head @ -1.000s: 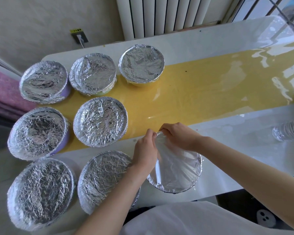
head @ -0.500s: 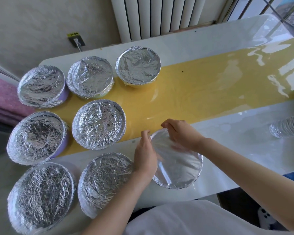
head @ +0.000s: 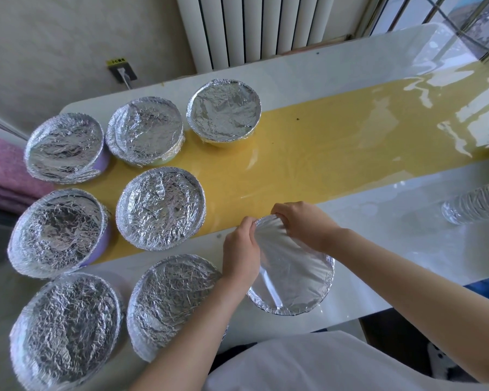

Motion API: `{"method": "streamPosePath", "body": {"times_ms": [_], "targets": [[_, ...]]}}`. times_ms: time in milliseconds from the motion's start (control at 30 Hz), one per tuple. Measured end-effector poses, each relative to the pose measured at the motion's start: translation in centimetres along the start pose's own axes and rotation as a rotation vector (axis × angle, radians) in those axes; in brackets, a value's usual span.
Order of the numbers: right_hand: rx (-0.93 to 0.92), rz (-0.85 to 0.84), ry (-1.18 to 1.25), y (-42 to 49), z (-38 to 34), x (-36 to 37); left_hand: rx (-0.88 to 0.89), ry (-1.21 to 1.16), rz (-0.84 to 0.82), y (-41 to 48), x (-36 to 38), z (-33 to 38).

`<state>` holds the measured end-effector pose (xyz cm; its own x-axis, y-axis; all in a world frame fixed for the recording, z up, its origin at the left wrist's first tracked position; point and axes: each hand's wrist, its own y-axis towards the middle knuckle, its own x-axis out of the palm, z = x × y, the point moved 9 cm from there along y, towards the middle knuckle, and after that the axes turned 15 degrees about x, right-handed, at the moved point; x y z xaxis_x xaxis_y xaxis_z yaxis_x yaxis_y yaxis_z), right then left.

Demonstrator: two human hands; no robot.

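The bowl [head: 294,280] sits on the white table [head: 407,249] at its near edge, directly in front of you. Foil [head: 291,263] covers its whole top. It is smooth and bright across the middle and crimped down in small pleats round the near and right rim. The far-left part of the rim lies under your fingers.

Your left hand [head: 240,255] rests against the left side of the bowl, fingers curled, and pinches the foil edge at the far-left rim. Your right hand [head: 302,224] reaches in from the right and lies over the far rim, fingers curled down onto the same edge. Both hands are clamped on the foil, with the fingertips close together but not touching.

Seven covered bowls [head: 172,300] stand to the left, all in heavily crinkled foil: two near, two in the middle, three far. Your left forearm crosses above the right edge of the nearest one, just beside the bowl. The middle and far rows stand on or against the yellow strip [head: 322,153] that runs along the table. A clear bottle [head: 474,204] lies on its side at the right, well apart from the bowl. Beyond the table are a pink cloth [head: 3,170] at the left, a socket [head: 122,70] on the wall and a radiator [head: 260,26].
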<state>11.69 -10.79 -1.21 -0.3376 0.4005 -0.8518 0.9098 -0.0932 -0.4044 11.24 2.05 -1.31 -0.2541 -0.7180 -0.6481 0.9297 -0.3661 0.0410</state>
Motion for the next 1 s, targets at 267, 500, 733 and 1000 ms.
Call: {"method": "streamPosePath", "body": {"times_ms": [267,500,733,1000], "targets": [[-0.033,-0.057,-0.093,0.3,-1.0,0.6,0.020,0.027,-0.009,0.0,0.0,0.6],[-0.039,-0.119,-0.099,0.3,-1.4,0.5,0.051,0.051,0.007,0.1,-0.4,1.1],[-0.020,-0.141,-0.038,0.4,-2.0,0.7,0.041,0.014,0.028,-0.4,-0.3,0.8],[0.092,0.081,0.247,0.2,0.7,-1.0,-0.019,-0.018,0.033,-1.2,-0.9,0.6]]}}
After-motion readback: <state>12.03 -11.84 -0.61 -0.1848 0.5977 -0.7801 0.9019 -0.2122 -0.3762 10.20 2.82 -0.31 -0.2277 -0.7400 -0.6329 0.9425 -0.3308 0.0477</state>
